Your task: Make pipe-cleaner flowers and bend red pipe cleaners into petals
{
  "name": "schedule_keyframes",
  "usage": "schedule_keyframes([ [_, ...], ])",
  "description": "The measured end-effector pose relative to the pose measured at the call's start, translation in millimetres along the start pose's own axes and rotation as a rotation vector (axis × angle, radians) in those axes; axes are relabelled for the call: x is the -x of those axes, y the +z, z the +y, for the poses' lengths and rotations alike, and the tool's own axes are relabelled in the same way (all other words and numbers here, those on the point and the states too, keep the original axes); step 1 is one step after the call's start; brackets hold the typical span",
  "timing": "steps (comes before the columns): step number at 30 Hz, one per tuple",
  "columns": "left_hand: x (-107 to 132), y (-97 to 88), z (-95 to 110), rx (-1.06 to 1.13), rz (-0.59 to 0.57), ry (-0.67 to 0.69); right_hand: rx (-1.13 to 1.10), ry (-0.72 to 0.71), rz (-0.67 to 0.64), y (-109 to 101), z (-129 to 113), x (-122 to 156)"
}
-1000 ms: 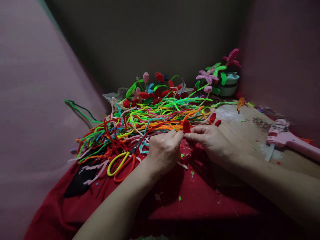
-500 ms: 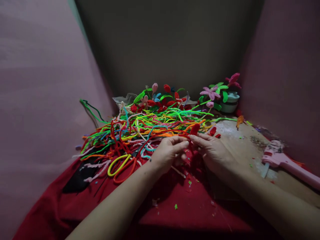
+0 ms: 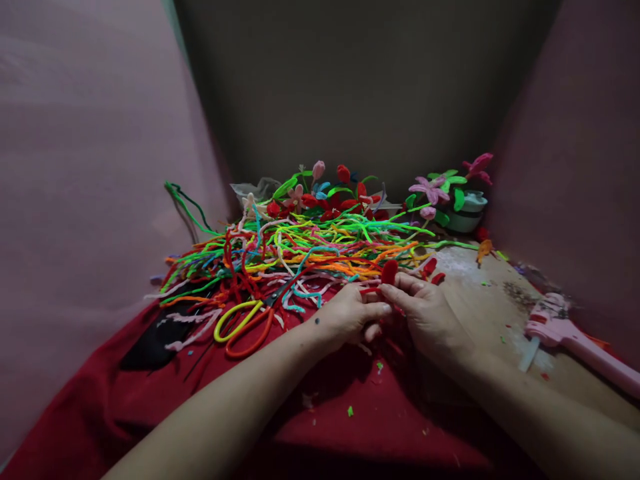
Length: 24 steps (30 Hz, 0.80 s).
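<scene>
Both hands meet over the red cloth, just in front of a pile of coloured pipe cleaners (image 3: pixel 320 243). A red pipe cleaner (image 3: pixel 370 291) runs between the fingers, with a flat red petal-shaped loop (image 3: pixel 389 271) standing up from it. My left hand (image 3: pixel 353 317) is closed, its thumb and forefinger pinching the red strand. My right hand (image 3: pixel 425 307) pinches it close to the loop's base. More red petal shapes (image 3: pixel 430 268) show just behind the right fingers. Scissors (image 3: pixel 247 327) with one yellow and one orange handle lie left of my left hand.
A pink hot glue gun (image 3: pixel 555 323) rests on a brown board (image 3: pixel 480 333) at right. Finished pipe-cleaner flowers (image 3: pixel 345 193) lie behind the pile. A pale green pot (image 3: pixel 467 213) stands at the back right. Scraps dot the red cloth (image 3: pixel 350 433); a black item (image 3: pixel 155 343) lies left.
My left hand has shifted right and slightly down, closer to the right hand. The red loop now stands more upright above the fingers. The whole view has shifted a little.
</scene>
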State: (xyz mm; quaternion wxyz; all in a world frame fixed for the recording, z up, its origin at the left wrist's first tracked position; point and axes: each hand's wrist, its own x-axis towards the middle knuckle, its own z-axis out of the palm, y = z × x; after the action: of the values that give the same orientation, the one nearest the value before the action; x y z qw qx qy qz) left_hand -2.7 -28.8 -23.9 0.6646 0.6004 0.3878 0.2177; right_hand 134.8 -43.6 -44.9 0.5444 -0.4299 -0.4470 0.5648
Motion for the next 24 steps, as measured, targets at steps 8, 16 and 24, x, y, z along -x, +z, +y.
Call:
schedule_keyframes([
  [8, -5.9, -9.3, -8.3, -0.475, 0.483, 0.431, -0.024, 0.038, -0.006, -0.4, -3.2, -4.8],
  [16, -3.4, -20.5, 5.0, -0.207, 0.395, 0.410, 0.031, 0.075, -0.041, 2.1, -7.0, -0.6],
  [24, -0.2, -7.6, 0.8, -0.429, 0.506, 0.585, 0.115, 0.093, -0.050, 4.1, -7.7, 4.8],
])
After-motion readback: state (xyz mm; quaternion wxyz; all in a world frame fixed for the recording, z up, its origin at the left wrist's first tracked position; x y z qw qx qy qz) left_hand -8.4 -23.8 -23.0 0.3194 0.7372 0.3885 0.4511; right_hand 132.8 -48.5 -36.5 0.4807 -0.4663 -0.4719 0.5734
